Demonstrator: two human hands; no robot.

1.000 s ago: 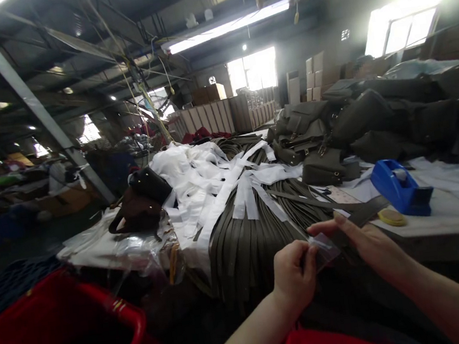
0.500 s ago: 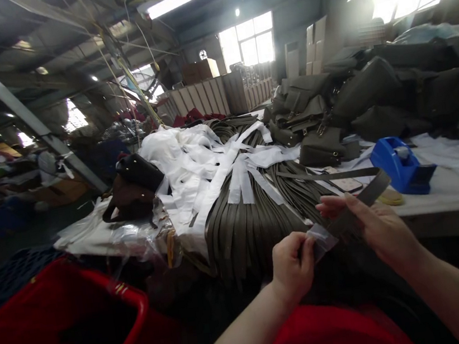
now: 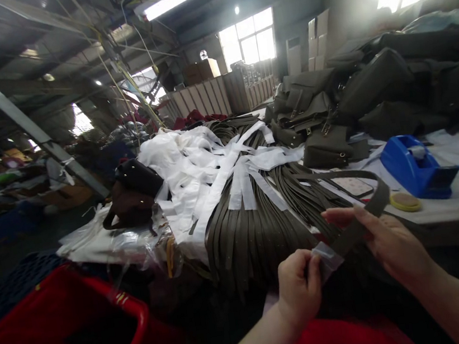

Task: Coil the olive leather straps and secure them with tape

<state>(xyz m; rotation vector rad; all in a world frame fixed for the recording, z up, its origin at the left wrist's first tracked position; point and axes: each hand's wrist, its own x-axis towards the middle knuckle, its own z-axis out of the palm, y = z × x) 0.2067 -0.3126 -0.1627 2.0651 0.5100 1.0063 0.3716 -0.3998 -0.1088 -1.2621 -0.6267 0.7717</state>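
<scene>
Currently, from my distant seat, the head view shows both hands busy low on its clock face. At five o'clock, the left hand (image 3: 299, 284) is drawn in tight, thumb and forefinger pinching a small clear plastic sleeve (image 3: 329, 258). The right hand (image 3: 397, 243), at four, has its fingers stretched out, with a dark olive strap (image 3: 380, 195) held loosely between thumb and fingers. That strap arcs above the right hand, and its near end meets the sleeve between four and five; I cannot tell whether it is inside.

Toward six, I see a fanned bundle of similar straps (image 3: 255, 242) hanging over the edge of the bench (image 3: 450, 213), with white strips (image 3: 242, 190) across its top at the centre. A blue tape dispenser (image 3: 409, 173) stands at three, a yellow-edged disc (image 3: 406, 202) just beside it. Between two and three, I have a heap of dark olive bags (image 3: 379, 90). A black-and-brown bag (image 3: 138, 184) rests at nine, and a red plastic tub (image 3: 96, 289) sits at eight, below the bench top.
</scene>
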